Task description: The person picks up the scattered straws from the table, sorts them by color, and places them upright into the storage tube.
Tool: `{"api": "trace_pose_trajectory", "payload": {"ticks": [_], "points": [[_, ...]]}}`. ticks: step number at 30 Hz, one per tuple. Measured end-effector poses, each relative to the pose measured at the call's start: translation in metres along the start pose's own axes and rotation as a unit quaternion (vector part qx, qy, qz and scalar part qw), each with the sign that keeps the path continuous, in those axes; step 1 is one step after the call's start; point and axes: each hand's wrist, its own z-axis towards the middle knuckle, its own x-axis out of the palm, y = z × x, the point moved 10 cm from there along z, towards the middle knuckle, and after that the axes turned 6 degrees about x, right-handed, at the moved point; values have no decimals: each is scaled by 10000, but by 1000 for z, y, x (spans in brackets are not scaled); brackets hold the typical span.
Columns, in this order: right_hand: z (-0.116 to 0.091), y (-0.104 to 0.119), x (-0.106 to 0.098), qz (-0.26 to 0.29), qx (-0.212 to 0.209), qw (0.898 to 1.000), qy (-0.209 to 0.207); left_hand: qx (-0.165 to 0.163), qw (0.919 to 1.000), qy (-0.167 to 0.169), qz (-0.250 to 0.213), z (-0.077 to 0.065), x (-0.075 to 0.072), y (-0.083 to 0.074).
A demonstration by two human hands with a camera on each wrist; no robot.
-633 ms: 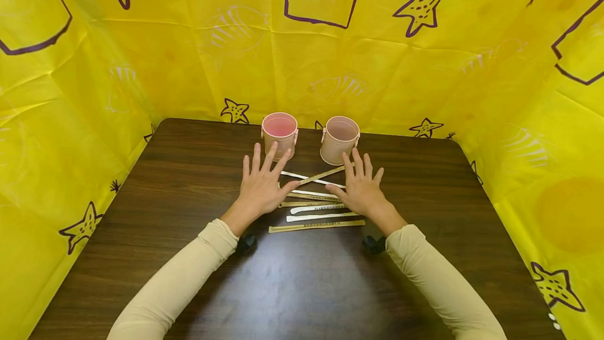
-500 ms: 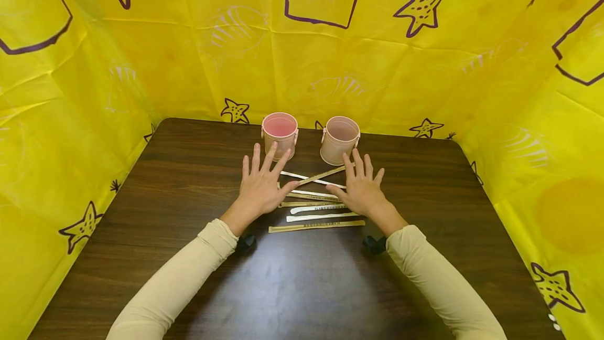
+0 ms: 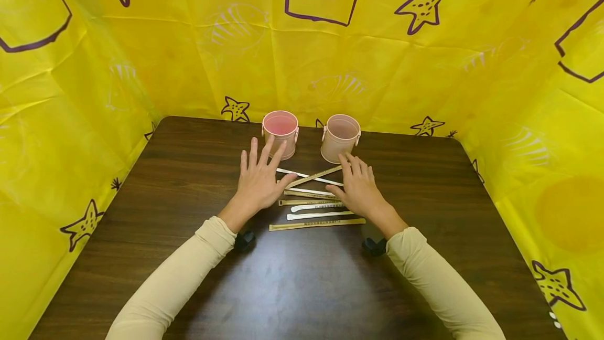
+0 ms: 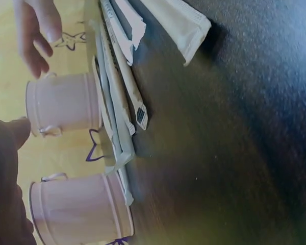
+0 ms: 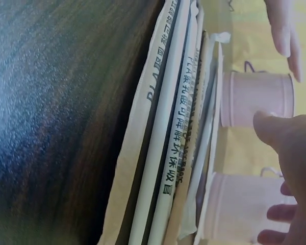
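My left hand is spread with straight fingers over the left ends of several paper-wrapped straws, its fingertips overlapping the left pink pail in the head view. Opposite it, my right hand reaches over the right ends, fingers close together and slightly bent, thumb apart. Its fingertips are near the base of the right pail. A brown-wrapped straw crosses a white-wrapped straw at the back; the others lie roughly parallel, a brown one in front. Both wrist views show thumbs and fingers above the straws, holding nothing.
The pails stand side by side near the back edge of a dark wooden table. A yellow cloth with starfish and fish drawings walls the back and both sides. Black wrist cameras hang under the forearms.
The right hand's fingers have drawn together and bent a little, its fingertips moving left. The left hand has shifted slightly forward, uncovering the left end of the crossing brown straw.
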Motion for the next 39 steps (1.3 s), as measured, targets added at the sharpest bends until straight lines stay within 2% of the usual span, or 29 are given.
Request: {"api": "trace_pose_trajectory", "payload": {"ticks": [10, 15, 19, 22, 29, 39], "points": [[3, 13, -2, 159, -448, 9986, -215, 214, 9979, -502, -341, 11, -13, 8], [8, 26, -3, 163, -864, 9953, -414, 371, 9934, -826, -702, 22, -26, 14], [13, 30, 2, 167, -969, 9944, -399, 456, 9900, -991, -891, 32, -38, 21], [17, 31, 7, 202, -975, 9945, -320, 504, 9893, -980, -958, 40, -45, 26], [26, 34, 13, 307, -1093, 9926, -439, 508, 9869, -936, -1215, 59, -54, 32], [39, 44, 28, 402, -1098, 9929, -224, 283, 9806, -758, -1783, 72, -45, 38]]}}
